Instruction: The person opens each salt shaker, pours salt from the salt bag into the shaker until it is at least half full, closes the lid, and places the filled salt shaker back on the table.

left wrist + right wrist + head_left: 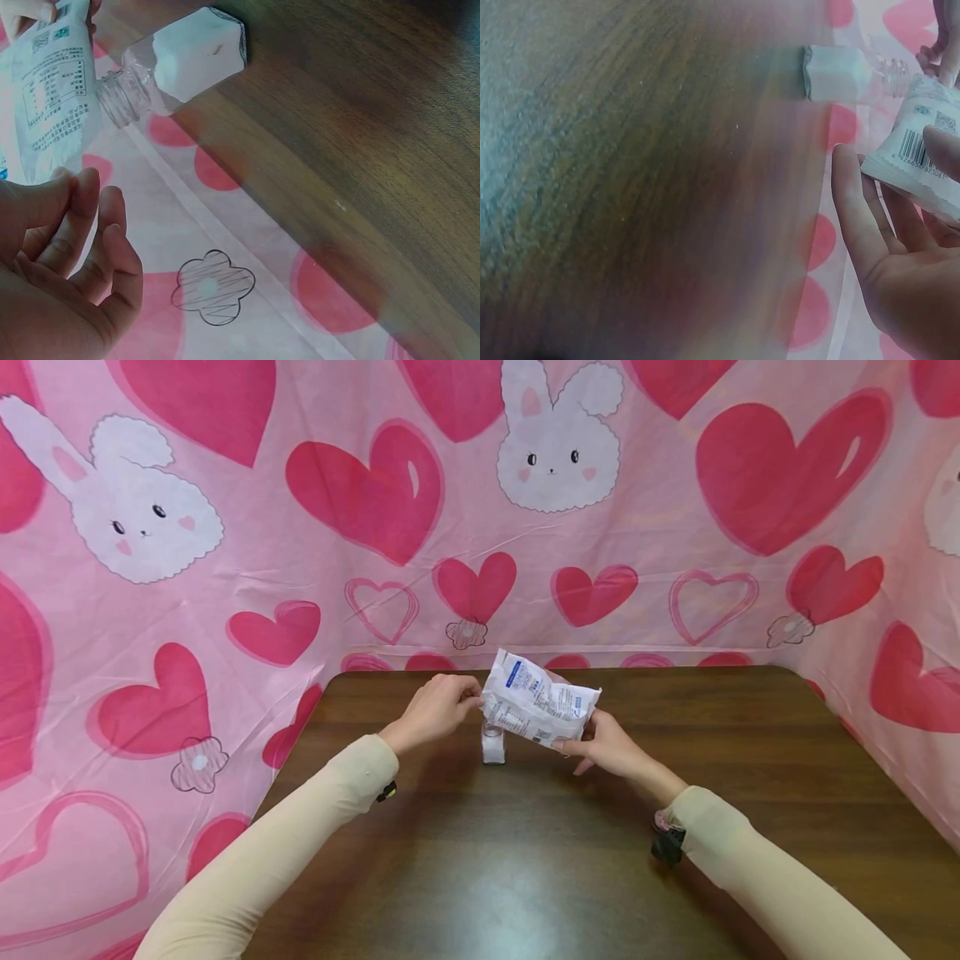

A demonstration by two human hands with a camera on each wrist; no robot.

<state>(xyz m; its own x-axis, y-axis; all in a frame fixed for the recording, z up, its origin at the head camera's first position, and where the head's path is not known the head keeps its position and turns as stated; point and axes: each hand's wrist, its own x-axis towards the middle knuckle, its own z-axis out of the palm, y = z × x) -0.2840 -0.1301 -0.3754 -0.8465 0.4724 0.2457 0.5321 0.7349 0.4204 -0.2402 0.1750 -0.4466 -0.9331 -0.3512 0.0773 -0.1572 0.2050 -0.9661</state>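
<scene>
A white printed packet (pixel 536 702) with blue labels is held tilted, its lower left side over a small clear bottle (pixel 493 748). My right hand (pixel 611 743) grips the packet's right end, thumb on the printed face and fingers behind it. At the left corner, my left hand (pixel 442 706) pinches the packet's edge between thumb and index finger, as the left wrist view shows. The bottle stands upright on the table, with white contents up to its shoulder and a bare threaded neck (pixel 120 97). Whether anything is flowing from the packet cannot be seen.
The dark wooden table (pixel 517 860) extends around the bottle. Behind it and at both sides hangs a pink cloth (pixel 465 535) with hearts and rabbits. A few tiny white specks lie on the wood. A dark wrist device (pixel 667 842) sits below the right sleeve.
</scene>
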